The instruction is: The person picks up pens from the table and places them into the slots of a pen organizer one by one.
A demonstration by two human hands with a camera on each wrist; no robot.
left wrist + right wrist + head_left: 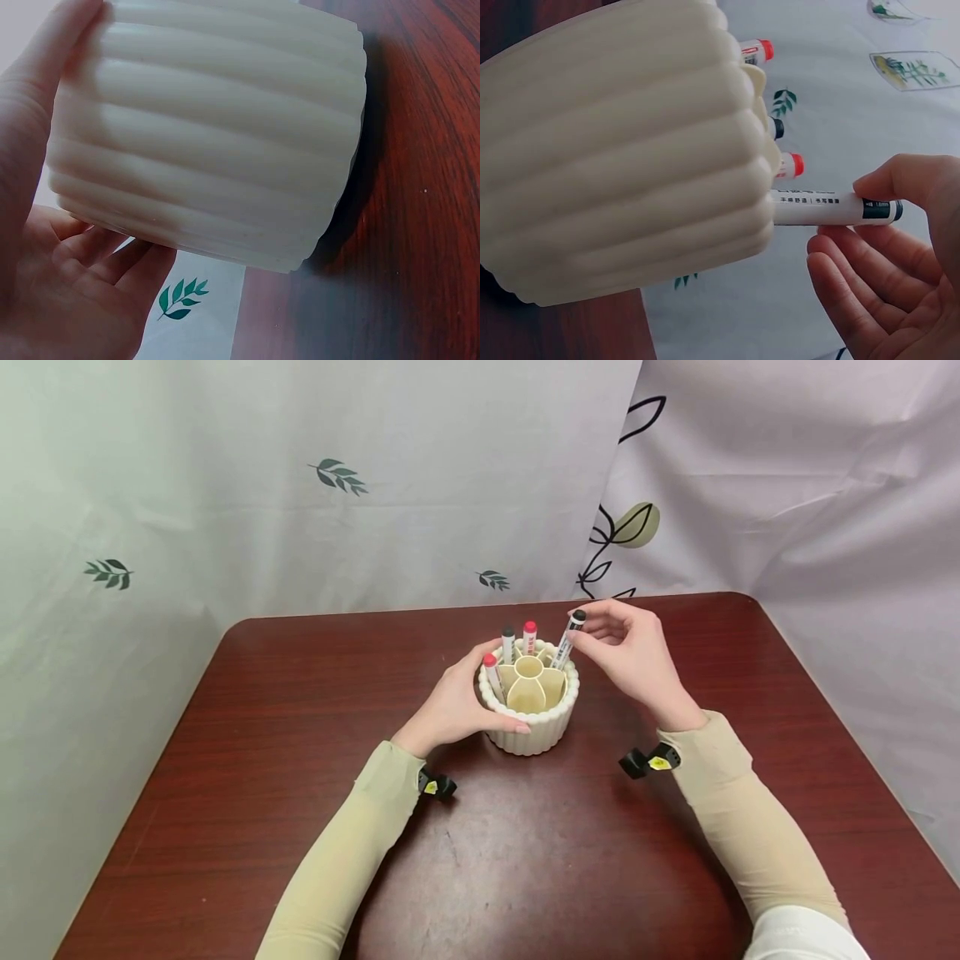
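Note:
A cream ribbed pen holder with petal-shaped compartments stands on the table. My left hand grips its left side, thumb across the front and fingers behind, as the left wrist view also shows. Thumb and fingers of my right hand pinch a black-capped white marker near its cap. That marker leans to the right, its lower end inside a right rear compartment. Three other markers stand in the holder: a red-capped one at the left, a black-capped one behind it, and another red-capped one at the back.
The holder stands toward the back of a dark red wooden table. A pale curtain with leaf prints hangs behind the table. Black wrist cameras are strapped over both sleeves.

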